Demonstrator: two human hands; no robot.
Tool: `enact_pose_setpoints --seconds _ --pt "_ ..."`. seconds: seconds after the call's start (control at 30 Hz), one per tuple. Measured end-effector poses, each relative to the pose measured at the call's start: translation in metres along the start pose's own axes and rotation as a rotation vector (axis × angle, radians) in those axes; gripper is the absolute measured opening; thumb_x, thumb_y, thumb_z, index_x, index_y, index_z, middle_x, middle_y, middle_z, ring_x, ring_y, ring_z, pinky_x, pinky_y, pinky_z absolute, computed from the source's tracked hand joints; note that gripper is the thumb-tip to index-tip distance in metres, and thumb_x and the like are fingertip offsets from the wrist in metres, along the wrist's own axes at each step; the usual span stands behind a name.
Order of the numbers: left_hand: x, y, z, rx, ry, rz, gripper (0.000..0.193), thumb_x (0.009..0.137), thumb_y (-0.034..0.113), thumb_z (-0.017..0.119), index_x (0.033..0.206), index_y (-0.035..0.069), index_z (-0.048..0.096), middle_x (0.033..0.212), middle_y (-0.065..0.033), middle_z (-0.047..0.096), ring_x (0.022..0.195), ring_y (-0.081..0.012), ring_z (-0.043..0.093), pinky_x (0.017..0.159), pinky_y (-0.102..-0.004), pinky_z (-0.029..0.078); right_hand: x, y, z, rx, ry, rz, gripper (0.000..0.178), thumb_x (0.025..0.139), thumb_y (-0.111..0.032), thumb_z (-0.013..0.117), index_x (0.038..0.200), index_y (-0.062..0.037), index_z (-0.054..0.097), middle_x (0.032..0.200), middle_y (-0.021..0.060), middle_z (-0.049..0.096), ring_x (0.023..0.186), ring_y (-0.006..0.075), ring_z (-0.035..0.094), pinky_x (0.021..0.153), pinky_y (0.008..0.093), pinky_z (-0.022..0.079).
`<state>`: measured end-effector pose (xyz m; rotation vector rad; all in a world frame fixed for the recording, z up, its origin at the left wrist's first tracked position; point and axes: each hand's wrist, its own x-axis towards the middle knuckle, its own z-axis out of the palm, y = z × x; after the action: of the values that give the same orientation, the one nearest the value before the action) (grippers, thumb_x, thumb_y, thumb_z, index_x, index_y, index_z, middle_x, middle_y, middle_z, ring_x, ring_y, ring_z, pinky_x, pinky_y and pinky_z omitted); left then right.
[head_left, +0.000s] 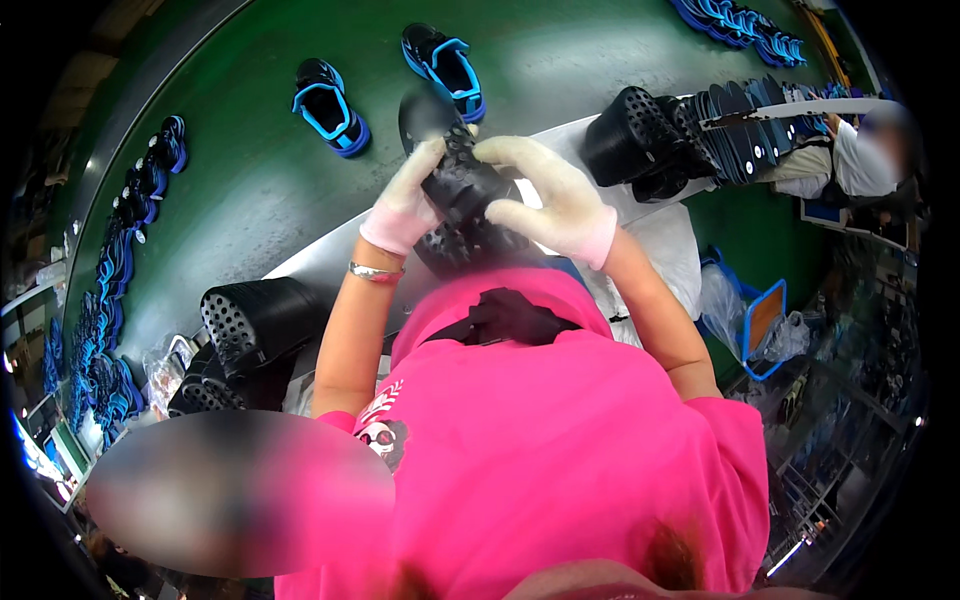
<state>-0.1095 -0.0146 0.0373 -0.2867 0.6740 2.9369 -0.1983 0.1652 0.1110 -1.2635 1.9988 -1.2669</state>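
Both my hands wear white gloves with pink cuffs and meet in front of my body. Between them is a black shoe-shaped piece [465,190], its surface bumpy or perforated and its far end blurred. My left hand [405,195] closes on its left side, thumb along the top. From the right, my right hand [550,195] curves its fingers and thumb around the piece; the fingertips touch its edge. Just beyond stand two black sneakers with bright blue linings, one farther left [330,110] and one [445,70] directly past my hands.
A green work surface [240,180] curves across the far side. Black blocks with round holes lie at left [250,320] and right [635,140]. Rows of blue-black shoes [120,240] line the left. Dark flat soles [745,125] stand stacked at right, near another person [865,160].
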Motion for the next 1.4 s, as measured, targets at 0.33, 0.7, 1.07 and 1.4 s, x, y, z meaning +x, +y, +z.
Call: enact_pose_setpoints --seconds 0.33,0.7,1.07,1.4 --pt "0.027 -0.006 -0.006 0.224 0.200 0.243 0.026 0.093 0.013 0.057 0.117 0.002 0.055 0.107 -0.0060 0.061 0.095 -0.0164 0.059 0.085 -0.0332 0.048 0.020 0.031 0.010 -0.272 0.081 0.307 0.052 0.080 -0.034 0.067 0.118 -0.0007 0.056 0.109 0.0210 0.061 0.094 0.0317 0.062 0.082 0.0368 0.049" --pt "0.075 0.004 -0.002 0.190 0.275 0.255 0.030 0.092 0.010 0.058 0.120 0.003 0.051 0.108 -0.0060 0.059 0.096 -0.0174 0.060 0.084 -0.0343 0.050 0.051 0.073 0.002 -0.240 0.241 0.370 0.042 0.076 -0.041 0.062 0.091 -0.0016 0.058 0.081 0.0178 0.065 0.080 0.0360 0.064 0.073 0.0419 0.051" --pt "0.118 0.017 -0.035 0.146 0.362 -0.044 0.026 0.094 0.023 0.058 0.108 0.000 0.059 0.106 -0.0087 0.062 0.096 -0.0199 0.061 0.084 -0.0383 0.052 0.084 0.113 -0.022 -0.070 0.129 0.545 0.050 0.075 -0.046 0.061 0.093 0.0008 0.063 0.083 0.0215 0.067 0.081 0.0322 0.067 0.076 0.0359 0.051" --pt "0.156 -0.012 -0.097 1.928 0.256 0.298 0.047 0.083 0.029 0.069 0.115 -0.004 0.057 0.128 -0.0246 0.052 0.121 -0.0379 0.048 0.099 -0.0405 0.041 0.153 0.120 -0.086 -0.225 -0.232 0.694 0.051 0.068 -0.044 0.066 0.099 -0.0036 0.071 0.079 0.0098 0.068 0.074 0.0165 0.064 0.067 0.0294 0.053"
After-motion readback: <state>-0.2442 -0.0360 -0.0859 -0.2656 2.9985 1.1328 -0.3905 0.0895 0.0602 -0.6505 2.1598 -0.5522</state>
